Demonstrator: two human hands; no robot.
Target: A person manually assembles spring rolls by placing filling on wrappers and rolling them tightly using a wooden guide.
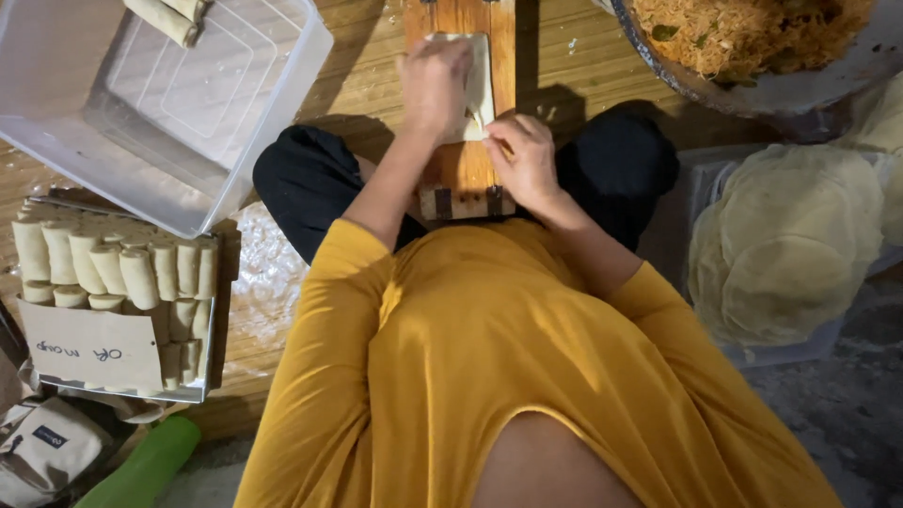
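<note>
— Start at the far left. What is there?

— A metal tray [202, 390] packed with pale rolled wrappers [113, 268] in rows, with a cardboard note [89, 350] lying on its lower part. Below it sit a beige pouch [42, 452] and a green cylinder [141, 468]. Above the tray lies a clear plastic tub [56, 122], turned at an angle, with two more rolls [174, 14] at its upper edge.

— And in the middle?

— A person in a mustard yellow top [508, 376] and dark trousers [310, 183] sits on a woven mat floor [362, 56]. A narrow wooden board [461, 174] runs away from the lap, and a pale square wrapper [482, 85] lies on it, near its far end.

— What are the hands doing?

— The left hand [435, 85] lies flat and open, palm down, pressing on the left part of the wrapper. The right hand [522, 160] is curled, its fingertips [494, 136] pinching the near right edge of the wrapper. Both touch it; the wrapper lies between them on the board.

— And to the right?

— At the top, a big metal bowl [752, 94] holds shredded orange-brown filling [743, 33]. Below it, a stack of round pale sheets [790, 240] rests in a clear container [781, 356], just beside the person's right knee.
</note>
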